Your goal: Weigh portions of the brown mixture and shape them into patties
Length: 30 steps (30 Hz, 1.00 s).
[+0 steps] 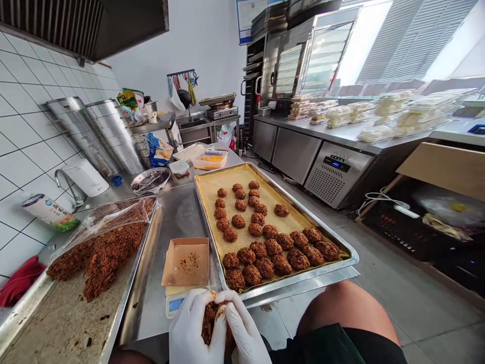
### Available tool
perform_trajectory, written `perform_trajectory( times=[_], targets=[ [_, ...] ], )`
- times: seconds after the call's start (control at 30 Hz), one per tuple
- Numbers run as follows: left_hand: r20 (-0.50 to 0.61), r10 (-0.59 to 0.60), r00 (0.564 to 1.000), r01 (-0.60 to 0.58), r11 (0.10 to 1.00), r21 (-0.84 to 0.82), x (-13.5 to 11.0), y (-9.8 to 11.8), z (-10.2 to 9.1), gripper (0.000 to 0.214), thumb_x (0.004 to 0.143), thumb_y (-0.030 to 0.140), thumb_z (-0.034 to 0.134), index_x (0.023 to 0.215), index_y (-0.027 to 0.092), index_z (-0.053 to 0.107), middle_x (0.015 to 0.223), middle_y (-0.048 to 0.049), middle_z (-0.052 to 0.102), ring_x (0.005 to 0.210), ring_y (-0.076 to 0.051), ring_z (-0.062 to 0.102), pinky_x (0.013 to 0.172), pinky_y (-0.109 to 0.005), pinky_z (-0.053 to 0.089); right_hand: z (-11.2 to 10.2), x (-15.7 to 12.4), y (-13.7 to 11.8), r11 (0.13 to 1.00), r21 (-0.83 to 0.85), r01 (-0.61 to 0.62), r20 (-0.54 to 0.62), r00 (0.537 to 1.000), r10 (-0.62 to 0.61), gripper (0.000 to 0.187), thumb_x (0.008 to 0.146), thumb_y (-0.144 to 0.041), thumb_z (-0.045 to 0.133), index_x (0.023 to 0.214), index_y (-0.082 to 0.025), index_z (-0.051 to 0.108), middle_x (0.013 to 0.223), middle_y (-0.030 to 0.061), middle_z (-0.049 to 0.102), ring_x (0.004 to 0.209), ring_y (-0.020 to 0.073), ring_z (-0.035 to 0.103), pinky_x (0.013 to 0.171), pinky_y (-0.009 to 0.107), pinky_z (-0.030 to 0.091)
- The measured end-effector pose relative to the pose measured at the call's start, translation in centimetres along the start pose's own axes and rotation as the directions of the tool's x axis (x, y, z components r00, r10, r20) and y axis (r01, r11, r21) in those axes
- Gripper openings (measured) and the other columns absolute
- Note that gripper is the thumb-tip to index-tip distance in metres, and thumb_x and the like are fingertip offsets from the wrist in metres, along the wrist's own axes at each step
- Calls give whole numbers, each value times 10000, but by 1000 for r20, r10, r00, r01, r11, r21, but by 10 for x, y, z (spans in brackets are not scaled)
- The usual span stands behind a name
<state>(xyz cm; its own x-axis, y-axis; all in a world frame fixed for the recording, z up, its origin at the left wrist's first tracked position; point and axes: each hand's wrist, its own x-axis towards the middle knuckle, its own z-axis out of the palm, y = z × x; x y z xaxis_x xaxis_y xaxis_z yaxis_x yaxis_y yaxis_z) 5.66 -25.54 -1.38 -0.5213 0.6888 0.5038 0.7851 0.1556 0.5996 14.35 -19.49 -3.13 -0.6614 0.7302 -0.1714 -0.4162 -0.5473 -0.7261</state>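
Observation:
Both my hands wear white gloves and close around one lump of brown, coarse mixture (pixel 208 323) at the bottom of the view. My left hand (pixel 191 326) wraps it from the left, and my right hand (pixel 244 328) presses it from the right. Gloved fingers cover much of the lump. Just beyond them, a brown paper tray (pixel 188 260) with crumbs in it sits on a kitchen scale (pixel 174 304). To the right, a metal baking tray (pixel 299 282) lined with a yellow mat holds rows of round brown balls (pixel 257 219).
At left a large tray (pixel 49 331) holds a heap of loose brown mixture (pixel 109 247), partly under plastic film (pixel 102 217). Behind stand a bowl (pixel 150 179) and a plastic box (pixel 210 158). Across the aisle, a steel counter (pixel 322 131) carries stacked clear packs (pixel 339 116).

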Motion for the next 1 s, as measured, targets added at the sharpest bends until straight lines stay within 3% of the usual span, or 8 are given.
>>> perform_trajectory(
  times=[0.13,0.3,0.47,0.57,0.67,0.77,0.87,1.0],
  targets=[
    [-118,26,993,-33,998,-55,-2,3,1,143,943,283,561,827,234,629,797,-15,678,702,-160,647,664,-250,504,1,2,9,987,132,-88,-3,996,89,319,785,-517,776,926,-252,670,781,-22,607,713,149,539,682,270,430],
    [-174,-31,984,20,998,-63,-4,2,4,240,903,271,630,681,222,553,612,44,565,525,-105,534,564,-212,440,3,2,9,916,303,-264,156,962,225,301,823,-482,749,945,-214,685,854,44,722,779,199,659,788,339,492],
    [-189,-113,975,84,985,-153,-6,-2,-4,243,887,300,654,679,221,560,575,49,515,483,-107,492,514,-219,434,12,-1,-8,871,294,-393,282,907,314,192,845,-345,738,938,-179,713,899,74,749,813,208,689,830,352,497],
    [-175,-152,973,131,983,-125,-2,-2,-7,158,907,362,630,929,210,669,882,-50,701,753,-186,678,694,-284,550,11,2,-12,914,224,-338,181,936,302,165,790,-269,777,917,-186,712,882,49,740,825,200,678,826,328,486],
    [-130,-84,988,79,996,-44,4,-1,-6,210,943,380,574,960,210,697,1229,-138,673,1123,-283,656,950,-417,531,1,7,-5,977,91,-192,37,981,189,219,782,-293,790,968,-211,708,904,30,723,847,198,646,807,316,476],
    [-70,-111,991,111,994,-7,5,-2,-3,256,978,394,512,1013,211,687,1102,-130,723,1001,-265,703,854,-381,566,-6,7,3,993,9,-117,-14,993,118,294,750,-333,822,1006,-241,708,905,14,702,841,198,615,788,317,472],
    [-34,-157,987,158,987,37,1,-3,-2,261,980,428,511,1006,227,675,925,-83,734,824,-236,715,710,-319,559,-5,4,7,993,65,-103,-31,994,105,285,731,-380,833,955,-242,724,894,11,687,858,200,601,824,321,467],
    [-105,-159,982,162,986,24,-5,-4,0,246,957,453,557,883,238,652,780,-27,676,699,-191,665,639,-265,509,0,2,9,971,175,-166,97,984,151,297,731,-435,831,895,-212,720,804,13,666,776,181,586,758,308,458]
  ],
)
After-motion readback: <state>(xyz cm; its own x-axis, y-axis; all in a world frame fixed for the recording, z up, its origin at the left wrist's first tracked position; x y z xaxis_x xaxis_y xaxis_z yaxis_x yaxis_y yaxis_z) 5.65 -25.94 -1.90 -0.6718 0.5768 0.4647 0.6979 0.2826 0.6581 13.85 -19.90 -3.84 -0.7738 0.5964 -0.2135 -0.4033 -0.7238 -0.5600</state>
